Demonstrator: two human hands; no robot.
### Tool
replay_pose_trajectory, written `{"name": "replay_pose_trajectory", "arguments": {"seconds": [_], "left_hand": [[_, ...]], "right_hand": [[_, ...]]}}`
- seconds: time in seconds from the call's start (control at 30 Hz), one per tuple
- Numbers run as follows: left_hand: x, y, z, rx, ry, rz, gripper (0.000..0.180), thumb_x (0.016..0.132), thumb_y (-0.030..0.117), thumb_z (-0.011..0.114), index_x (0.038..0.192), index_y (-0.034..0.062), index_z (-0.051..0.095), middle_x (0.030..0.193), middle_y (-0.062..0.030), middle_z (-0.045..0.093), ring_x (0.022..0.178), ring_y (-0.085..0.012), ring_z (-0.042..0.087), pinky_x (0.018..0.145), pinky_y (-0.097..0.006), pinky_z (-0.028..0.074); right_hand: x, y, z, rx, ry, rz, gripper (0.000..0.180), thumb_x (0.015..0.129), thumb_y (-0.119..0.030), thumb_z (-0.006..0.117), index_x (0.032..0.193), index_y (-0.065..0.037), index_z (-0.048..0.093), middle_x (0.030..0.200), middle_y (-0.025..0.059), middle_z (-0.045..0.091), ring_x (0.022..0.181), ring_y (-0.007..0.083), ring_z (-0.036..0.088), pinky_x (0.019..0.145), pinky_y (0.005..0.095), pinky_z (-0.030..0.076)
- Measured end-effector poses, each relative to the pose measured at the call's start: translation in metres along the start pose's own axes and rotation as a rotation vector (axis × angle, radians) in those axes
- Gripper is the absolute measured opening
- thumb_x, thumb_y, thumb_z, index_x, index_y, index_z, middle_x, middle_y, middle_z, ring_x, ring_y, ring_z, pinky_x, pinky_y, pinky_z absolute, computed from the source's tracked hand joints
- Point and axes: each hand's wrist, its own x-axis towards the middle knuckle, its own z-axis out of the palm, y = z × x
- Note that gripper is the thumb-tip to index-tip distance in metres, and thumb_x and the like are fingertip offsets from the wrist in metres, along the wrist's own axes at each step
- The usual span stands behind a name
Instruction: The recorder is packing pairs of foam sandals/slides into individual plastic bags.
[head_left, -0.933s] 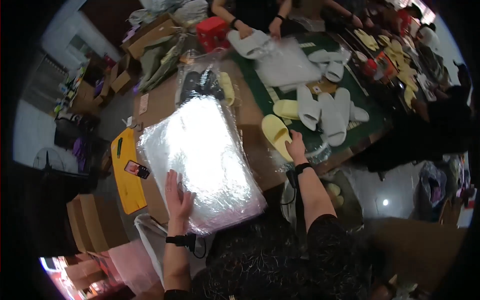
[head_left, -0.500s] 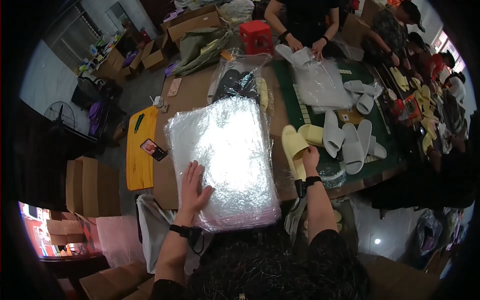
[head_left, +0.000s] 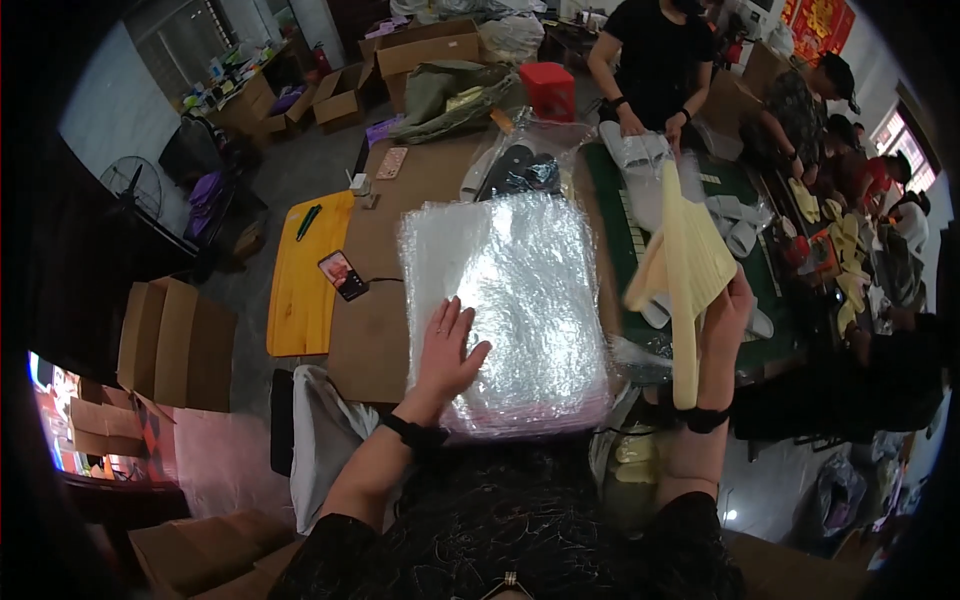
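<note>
My left hand lies flat with its fingers spread on a thick stack of clear, shiny plastic bags, whose near edge looks pinkish. To the right of the stack, my right hand grips a pale yellow slipper, raised above the table. Its sole is edge-on and upright, with the ribbed strap facing right by my fingers. Another yellow part shows left of the sole; I cannot tell whether it is a second slipper. Grey slippers lie partly hidden behind it on the green mat.
Beyond the bags lie dark slippers in plastic. A phone and a yellow board are at the left. Across the table a person handles light slippers; others work at the far right. A red stool stands behind the table.
My right hand has lifted the yellow slipper off the table, moved it right and turned it edge-on. My left hand stays on the bags. The whole view has shifted.
</note>
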Motion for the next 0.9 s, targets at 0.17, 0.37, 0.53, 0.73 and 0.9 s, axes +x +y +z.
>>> {"name": "replay_pose_trajectory", "arguments": {"seconds": [0.17,0.37,0.53,0.73,0.9], "left_hand": [[-0.001,-0.004,0.003,-0.021,0.027,0.012,0.060,0.088,0.037,0.063,0.134,0.0010,0.051,0.148,-0.0250,0.038,0.141,-0.0409,0.029,0.115,-0.049,0.024],[-0.005,-0.015,0.005,-0.022,0.075,0.062,0.060,0.088,0.038,0.062,0.134,0.0009,0.052,0.147,-0.0265,0.039,0.141,-0.0422,0.029,0.116,-0.050,0.022],[-0.004,-0.013,0.007,-0.044,0.095,0.063,0.058,0.089,0.037,0.062,0.134,0.0015,0.052,0.148,-0.0255,0.039,0.140,-0.0430,0.029,0.116,-0.050,0.022],[-0.004,-0.006,0.011,-1.764,0.066,-0.477,0.040,0.099,0.023,0.055,0.134,0.0047,0.049,0.126,-0.0133,0.061,0.123,-0.0243,0.053,0.102,-0.040,0.046],[-0.029,-0.069,0.074,-2.005,-0.061,-0.531,0.039,0.104,0.025,0.046,0.139,0.0086,0.044,0.131,-0.0088,0.057,0.121,-0.0209,0.054,0.100,-0.037,0.049]], "right_hand": [[-0.031,-0.066,0.060,0.047,-0.036,-0.164,0.021,0.097,-0.012,0.059,0.112,0.002,0.061,0.094,-0.0003,0.064,0.078,0.0031,0.057,0.065,0.0166,0.042],[-0.054,-0.078,0.115,0.032,-0.106,-0.058,0.019,0.097,-0.018,0.061,0.105,-0.001,0.062,0.069,-0.0070,0.055,0.055,-0.0014,0.043,0.047,0.0178,0.030],[-0.066,-0.016,0.151,-0.054,-0.244,0.133,0.012,0.095,-0.015,0.062,0.099,-0.003,0.063,0.067,-0.0066,0.052,0.053,0.0004,0.044,0.047,0.0188,0.031],[-0.127,0.010,0.190,-0.240,-0.482,0.338,0.010,0.092,-0.011,0.060,0.092,-0.001,0.064,0.064,-0.0022,0.055,0.051,0.0036,0.049,0.047,0.0212,0.038],[-0.143,0.030,0.205,-0.538,-0.546,0.195,0.023,0.083,-0.010,0.067,0.102,0.002,0.062,0.074,0.0062,0.060,0.066,0.0137,0.059,0.060,0.0286,0.046]]}}
